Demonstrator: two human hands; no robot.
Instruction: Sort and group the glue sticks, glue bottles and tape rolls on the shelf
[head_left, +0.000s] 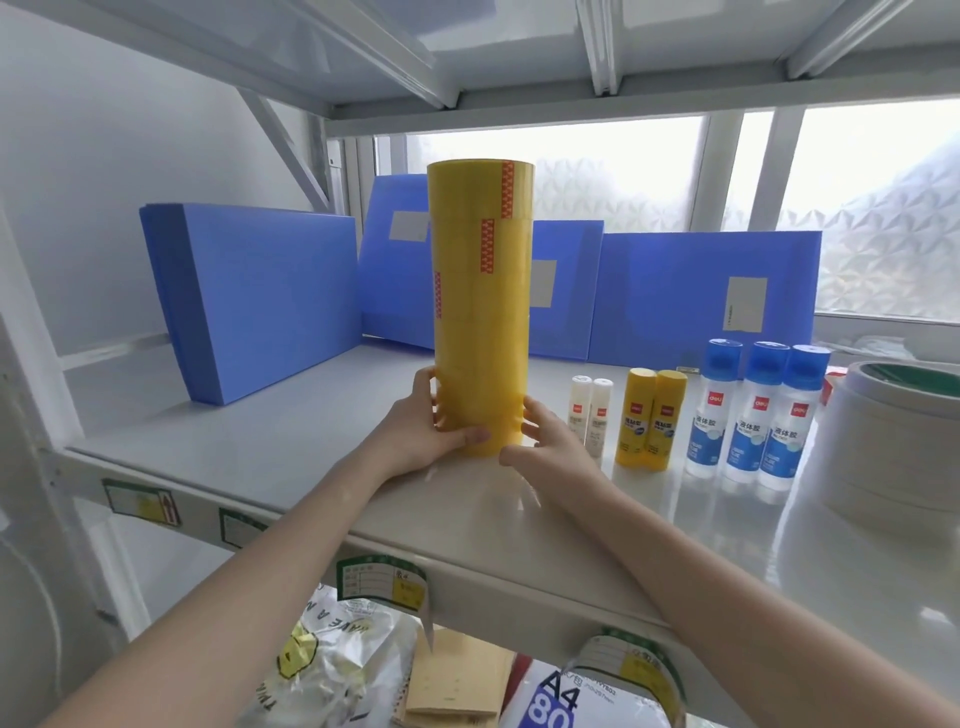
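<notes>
A tall yellow stack of tape rolls stands upright on the grey shelf. My left hand grips its base from the left and my right hand presses its base from the right. To the right stand two small white glue sticks, then two yellow glue sticks, then three clear glue bottles with blue caps in a row. At the far right edge sits a large white tape roll, partly cut off by the frame.
Blue folders lean along the back of the shelf in front of a frosted window. Another shelf board sits overhead. Below the shelf lie a plastic bag, brown envelopes and an A4 paper pack.
</notes>
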